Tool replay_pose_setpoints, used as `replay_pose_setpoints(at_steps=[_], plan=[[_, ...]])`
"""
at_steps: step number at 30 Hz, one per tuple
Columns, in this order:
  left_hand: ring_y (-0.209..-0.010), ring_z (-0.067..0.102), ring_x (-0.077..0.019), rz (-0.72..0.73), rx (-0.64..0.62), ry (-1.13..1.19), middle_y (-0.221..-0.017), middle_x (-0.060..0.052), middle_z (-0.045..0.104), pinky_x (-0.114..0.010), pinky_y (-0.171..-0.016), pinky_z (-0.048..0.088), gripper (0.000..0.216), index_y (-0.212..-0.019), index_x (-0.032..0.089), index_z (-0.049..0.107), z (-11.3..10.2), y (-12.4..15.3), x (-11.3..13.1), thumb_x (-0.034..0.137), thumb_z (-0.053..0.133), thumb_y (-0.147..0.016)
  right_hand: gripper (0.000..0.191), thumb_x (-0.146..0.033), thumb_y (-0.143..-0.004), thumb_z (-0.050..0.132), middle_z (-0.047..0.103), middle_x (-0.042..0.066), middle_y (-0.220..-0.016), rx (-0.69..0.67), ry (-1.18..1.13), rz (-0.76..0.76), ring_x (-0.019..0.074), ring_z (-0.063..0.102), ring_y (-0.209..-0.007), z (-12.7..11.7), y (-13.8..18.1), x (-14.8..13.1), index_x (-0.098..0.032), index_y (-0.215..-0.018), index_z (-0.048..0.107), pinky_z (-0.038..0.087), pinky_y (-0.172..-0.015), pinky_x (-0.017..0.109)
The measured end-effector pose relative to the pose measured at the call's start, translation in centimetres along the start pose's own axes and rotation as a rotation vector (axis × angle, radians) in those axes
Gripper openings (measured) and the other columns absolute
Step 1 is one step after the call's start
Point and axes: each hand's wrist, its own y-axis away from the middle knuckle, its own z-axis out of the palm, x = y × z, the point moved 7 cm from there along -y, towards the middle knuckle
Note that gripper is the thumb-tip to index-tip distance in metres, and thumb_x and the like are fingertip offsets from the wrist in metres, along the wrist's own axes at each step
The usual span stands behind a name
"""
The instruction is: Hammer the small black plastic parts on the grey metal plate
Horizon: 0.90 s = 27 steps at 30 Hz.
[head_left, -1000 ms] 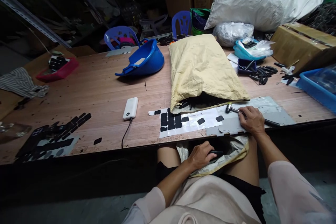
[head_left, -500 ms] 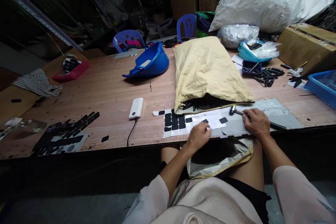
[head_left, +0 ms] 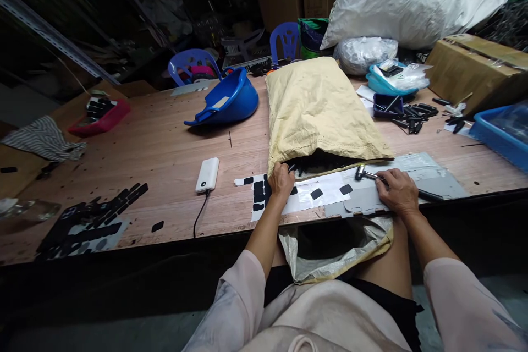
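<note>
Yellow sack [head_left: 325, 110] lies on the desk [head_left: 144, 148] ahead of the left hand [head_left: 281, 179] and stretches away to its right; from the right hand [head_left: 398, 190] it is ahead and to the left. Its mouth gapes towards the person, and dark pieces [head_left: 300, 166] show inside, just right of the left hand's fingers.

The left hand is at the near left corner of that mouth, fingers bent and drawn in; their tips are hidden, so whether they grip anything cannot be told. The right hand is closed round a hammer [head_left: 360, 172], whose head points left, towards the left hand, and whose dark handle comes out on the right. Beneath the right hand is a grey board [head_left: 439, 176].

Rows of black pads [head_left: 258, 190] on a white sheet [head_left: 303, 202] lie just left of the left hand and partly under its forearm; a few separate ones sit between the two hands. Below both hands, on the lap, a second sack [head_left: 295, 256] stands with its pale lining showing. Farther left of the left hand are a white power bank [head_left: 207, 174] with a dark cable [head_left: 200, 214] and, beyond that, a blue scoop [head_left: 239, 102]. Well beyond the right hand, loose black parts [head_left: 414, 115] lie beside a small navy tray [head_left: 388, 113].
</note>
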Motion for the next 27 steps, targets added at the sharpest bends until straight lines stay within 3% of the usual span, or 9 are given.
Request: replay_pose_setpoints(at_steps=[6, 11, 14, 22, 27], plan=[[-0.103, 0.067, -0.0234, 0.126, 0.06, 0.137, -0.116, -0.007, 0.067, -0.031, -0.081, 0.052, 0.015, -0.111, 0.023, 0.071, -0.9, 3.4, 1.4, 0.028, 0.067, -0.097, 0.025, -0.032, -0.09, 0.056, 0.065, 0.01, -0.097, 0.004, -0.008, 0.006, 0.0245, 0.051, -0.089, 0.0, 0.0, -0.1, -0.023, -0.103, 0.074, 0.036, -0.078, 0.037], [-0.099, 0.066, -0.0203, 0.441, -0.128, 0.274, -0.107, -0.003, 0.069, -0.029, -0.083, 0.051, 0.013, -0.106, 0.023, 0.072, 2.6, 7.4, 6.1, 0.026, 0.072, -0.094, 0.027, -0.035, -0.094, 0.053, 0.066, 0.01, -0.097, 0.01, -0.007, 0.003, 0.0246, 0.052, -0.09, -0.1, 0.0, 0.0, -0.022, -0.105, 0.075, 0.037, -0.078, 0.036], [-0.1, 0.063, -0.0218, 0.544, -0.162, 0.32, -0.1, -0.004, 0.069, -0.033, -0.09, 0.05, 0.011, -0.101, 0.022, 0.074, 4.6, 8.3, 7.9, 0.025, 0.075, -0.091, 0.028, -0.036, -0.095, 0.053, 0.067, 0.01, -0.097, 0.011, -0.017, 0.002, 0.0248, 0.053, -0.09, -0.1, 0.0, 0.1, -0.023, -0.106, 0.075, 0.037, -0.079, 0.037], [-0.098, 0.062, -0.0222, 0.514, -0.144, 0.446, -0.095, -0.004, 0.068, -0.036, -0.093, 0.048, 0.015, -0.099, 0.023, 0.077, 6.2, 7.9, 7.8, 0.027, 0.08, -0.086, 0.028, -0.036, -0.096, 0.052, 0.068, 0.011, -0.099, -0.038, -0.03, -0.005, 0.0255, 0.053, -0.091, 0.2, -0.2, 0.6, -0.021, -0.103, 0.075, 0.039, -0.079, 0.039], [-0.097, 0.062, -0.0218, 0.458, -0.153, 0.474, -0.094, -0.003, 0.068, -0.035, -0.091, 0.048, 0.013, -0.095, 0.023, 0.075, 6.3, 7.5, 7.6, 0.023, 0.079, -0.083, 0.026, -0.034, -0.097, 0.051, 0.068, 0.011, -0.101, -0.016, -0.096, 0.01, 0.026, 0.059, -0.094, -1.2, 0.6, -0.8, -0.023, -0.106, 0.072, 0.043, -0.078, 0.038]])
